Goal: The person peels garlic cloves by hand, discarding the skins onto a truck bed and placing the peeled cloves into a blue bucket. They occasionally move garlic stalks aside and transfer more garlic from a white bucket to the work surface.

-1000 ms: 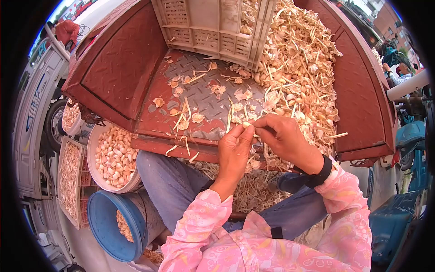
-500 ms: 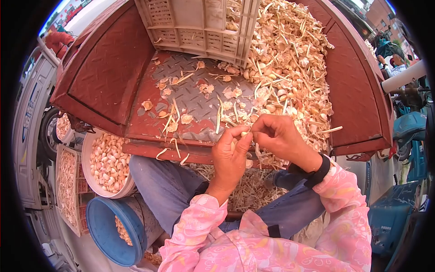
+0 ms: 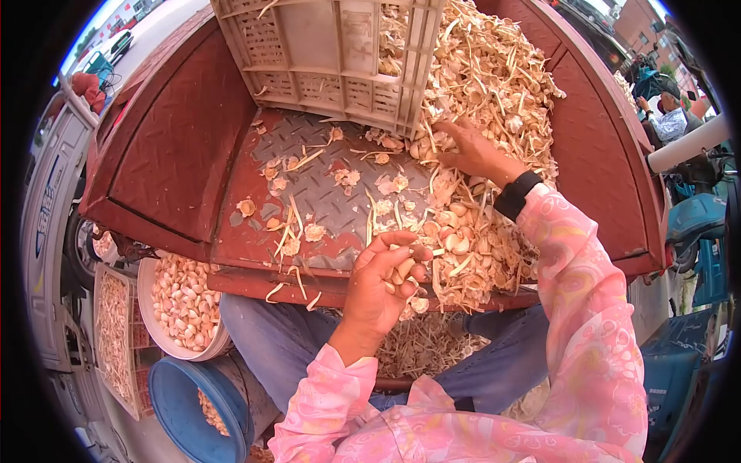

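Observation:
My left hand (image 3: 369, 297) is half curled, palm up, around a few peeled garlic cloves (image 3: 404, 268) over the front edge of the red cart bed (image 3: 266, 282). My right hand (image 3: 480, 154) reaches out to the heap of garlic cloves, skins and dry stalks (image 3: 502, 85), beside the corner of a pale plastic crate (image 3: 320, 58). Its fingers are extended and apart, at the heap's surface; nothing shows in them. Loose skins and stalks lie scattered on the bed's metal floor (image 3: 309, 185).
To my left stand a white bucket of garlic cloves (image 3: 147, 297), a blue bucket (image 3: 166, 393) with some cloves inside, and a crate of scraps (image 3: 116, 332). Red side walls (image 3: 166, 147) flank the bed. Parked vehicles and another person (image 3: 670, 119) are farther off.
My right hand has left my left hand's fingertips and moved up and forward to the heap near the crate. My left hand has turned palm up, showing the cloves, and sits slightly lower.

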### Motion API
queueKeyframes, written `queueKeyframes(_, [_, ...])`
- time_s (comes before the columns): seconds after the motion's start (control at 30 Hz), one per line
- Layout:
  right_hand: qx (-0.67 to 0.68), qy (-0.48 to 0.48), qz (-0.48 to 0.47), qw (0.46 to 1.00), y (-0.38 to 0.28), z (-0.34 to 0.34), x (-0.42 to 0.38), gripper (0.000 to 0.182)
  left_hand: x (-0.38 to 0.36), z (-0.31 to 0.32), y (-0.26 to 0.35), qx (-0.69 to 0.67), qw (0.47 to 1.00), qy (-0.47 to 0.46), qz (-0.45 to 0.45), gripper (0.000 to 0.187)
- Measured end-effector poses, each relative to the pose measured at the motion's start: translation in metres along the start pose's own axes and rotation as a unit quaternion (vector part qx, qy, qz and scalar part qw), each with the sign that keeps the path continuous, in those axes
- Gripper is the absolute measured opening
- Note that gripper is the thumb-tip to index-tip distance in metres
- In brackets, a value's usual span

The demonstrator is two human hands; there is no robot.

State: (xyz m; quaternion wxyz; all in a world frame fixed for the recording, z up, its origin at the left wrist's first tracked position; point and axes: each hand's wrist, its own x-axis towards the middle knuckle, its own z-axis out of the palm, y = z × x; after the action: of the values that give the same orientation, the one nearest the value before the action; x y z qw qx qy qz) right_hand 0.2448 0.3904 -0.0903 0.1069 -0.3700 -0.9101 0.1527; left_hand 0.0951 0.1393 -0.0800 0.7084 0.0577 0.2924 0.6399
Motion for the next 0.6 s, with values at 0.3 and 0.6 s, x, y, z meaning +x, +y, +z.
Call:
queueKeyframes(0.3, [0.002,0.035,-0.075,0.997,-0.043,-0.029,-0.069,0.042,-0.003,-0.027,-0.005,0.003,0.999,0.036,-0.03,0.016])
queueKeyframes(0.6, [0.002,0.001,-0.109,0.994,-0.061,-0.024,-0.067,0.012,-0.023,-0.027,0.006,-0.051,0.998,-0.017,-0.027,0.017])
